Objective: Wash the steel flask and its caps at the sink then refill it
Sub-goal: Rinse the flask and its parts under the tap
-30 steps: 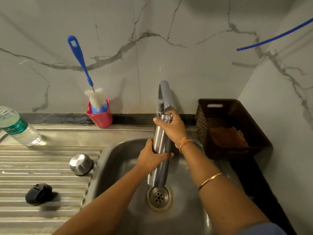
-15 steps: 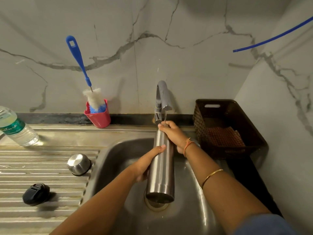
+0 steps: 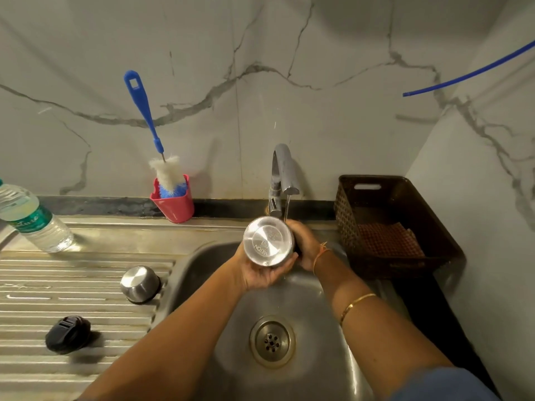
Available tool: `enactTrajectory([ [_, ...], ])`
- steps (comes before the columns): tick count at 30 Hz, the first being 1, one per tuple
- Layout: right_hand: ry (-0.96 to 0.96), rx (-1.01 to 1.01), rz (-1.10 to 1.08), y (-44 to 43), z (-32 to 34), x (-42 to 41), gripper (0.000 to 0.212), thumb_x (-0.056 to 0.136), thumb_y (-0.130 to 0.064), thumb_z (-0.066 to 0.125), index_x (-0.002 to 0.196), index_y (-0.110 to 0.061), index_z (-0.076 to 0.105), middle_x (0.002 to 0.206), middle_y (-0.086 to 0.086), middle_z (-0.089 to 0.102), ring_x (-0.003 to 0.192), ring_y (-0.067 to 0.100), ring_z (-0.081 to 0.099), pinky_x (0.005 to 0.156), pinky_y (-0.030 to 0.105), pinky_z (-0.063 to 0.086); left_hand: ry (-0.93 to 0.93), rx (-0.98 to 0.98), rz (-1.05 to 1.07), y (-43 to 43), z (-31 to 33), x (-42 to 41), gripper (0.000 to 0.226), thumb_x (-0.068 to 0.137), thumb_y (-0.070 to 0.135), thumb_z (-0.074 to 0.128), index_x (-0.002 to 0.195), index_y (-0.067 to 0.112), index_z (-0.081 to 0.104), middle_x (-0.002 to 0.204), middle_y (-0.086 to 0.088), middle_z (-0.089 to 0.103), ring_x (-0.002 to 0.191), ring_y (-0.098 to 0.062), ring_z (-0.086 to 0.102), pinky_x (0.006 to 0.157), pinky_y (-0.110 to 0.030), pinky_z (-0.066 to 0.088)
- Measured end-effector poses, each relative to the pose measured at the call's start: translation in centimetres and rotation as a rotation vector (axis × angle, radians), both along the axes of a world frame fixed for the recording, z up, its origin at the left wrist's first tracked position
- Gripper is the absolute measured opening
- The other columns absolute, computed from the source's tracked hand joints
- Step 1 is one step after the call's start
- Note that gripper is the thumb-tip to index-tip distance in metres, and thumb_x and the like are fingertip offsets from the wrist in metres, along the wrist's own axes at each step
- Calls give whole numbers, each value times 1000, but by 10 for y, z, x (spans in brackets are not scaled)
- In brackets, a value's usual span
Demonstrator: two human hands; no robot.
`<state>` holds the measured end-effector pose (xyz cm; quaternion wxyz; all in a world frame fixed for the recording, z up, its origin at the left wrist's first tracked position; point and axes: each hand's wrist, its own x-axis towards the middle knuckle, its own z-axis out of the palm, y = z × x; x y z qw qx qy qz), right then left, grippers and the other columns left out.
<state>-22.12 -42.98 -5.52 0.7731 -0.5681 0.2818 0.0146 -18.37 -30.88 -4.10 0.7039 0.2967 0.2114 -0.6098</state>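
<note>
The steel flask [image 3: 267, 241] is tipped so that its round stamped base faces the camera, just below the tap [image 3: 282, 176], above the sink bowl [image 3: 312, 308]. My left hand [image 3: 259, 270] cups its lower end from beneath, fingers curled round it. My right hand [image 3: 305, 241] grips the far, mouth end, which is hidden. A thin stream of water falls from the spout beside my right hand. The steel cap [image 3: 140, 284] and the black inner cap [image 3: 68, 334] lie on the ribbed drainboard [image 3: 58, 285] to the left.
A blue-handled bottle brush [image 3: 144, 111] stands in a red cup [image 3: 173, 206] by the wall. A plastic water bottle [image 3: 31, 221] lies at far left. A dark basket [image 3: 390, 224] holding a cloth sits right of the sink. A blue tube [image 3: 469, 72] hangs upper right.
The flask swung from upright under the tap to base-up toward the camera. My left hand slid to its lower end. My right hand stayed at the mouth end.
</note>
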Motion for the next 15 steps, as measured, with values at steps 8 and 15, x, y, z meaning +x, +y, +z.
enactTrajectory([
  [8, -126, -26, -45, 5, 9, -22, 46, 92, -53, 39, 115, -18, 59, 115, 12, 60, 110, 28, 55, 91, 36, 48, 97, 82, 15, -20, -11, -2, 63, 95, 41, 51, 120, -16, 43, 97, -42, 56, 55, -47, 65, 48, -45, 55],
  [15, -273, -474, 107, 4, 7, -25, 60, 73, -46, 73, 123, -26, 47, 116, -1, 57, 106, 16, 56, 82, 23, 48, -52, 173, -26, -19, -14, -2, 61, 95, 48, 45, 121, -7, 49, 102, -36, 58, 80, -51, 63, 60, -48, 58],
])
